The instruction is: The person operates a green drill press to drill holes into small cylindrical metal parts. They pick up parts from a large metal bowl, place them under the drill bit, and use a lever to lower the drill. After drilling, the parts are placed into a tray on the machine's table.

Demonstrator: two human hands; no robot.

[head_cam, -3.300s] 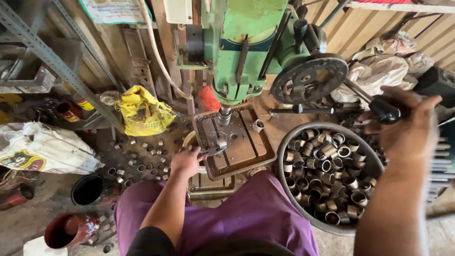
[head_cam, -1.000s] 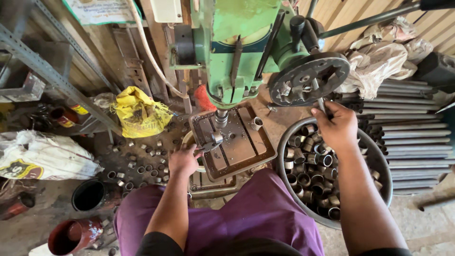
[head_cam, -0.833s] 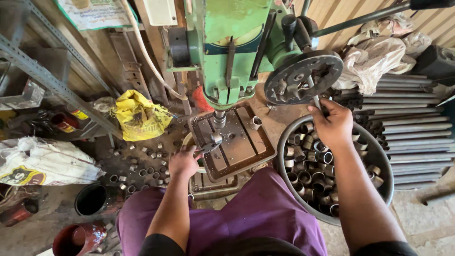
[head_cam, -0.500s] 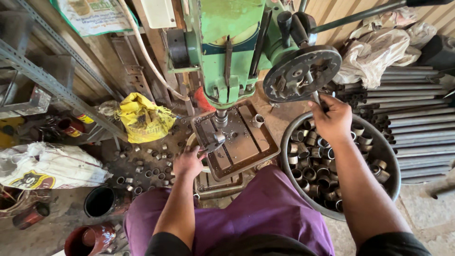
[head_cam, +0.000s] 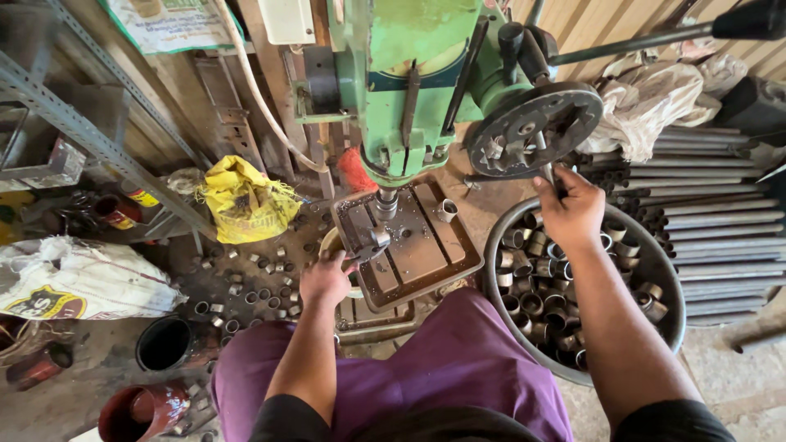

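Short steel ring [head_cam: 375,242] on drill table [head_cam: 446,262]: small, rigid, probably oily; left hand [head_cam: 325,278] fingers pinch its outer wall, right hand [head_cam: 571,209] fingers wrapped on feed-wheel spoke [head_cam: 544,160].

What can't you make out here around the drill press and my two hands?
Head view only:
- Left hand: fingertips curl under the small clamp; grip unclear.
- Right hand: whatever it closes on is hidden by the fingers.
- Drill bit: too small below the chuck.
- Basin: near side hidden by the forearm.
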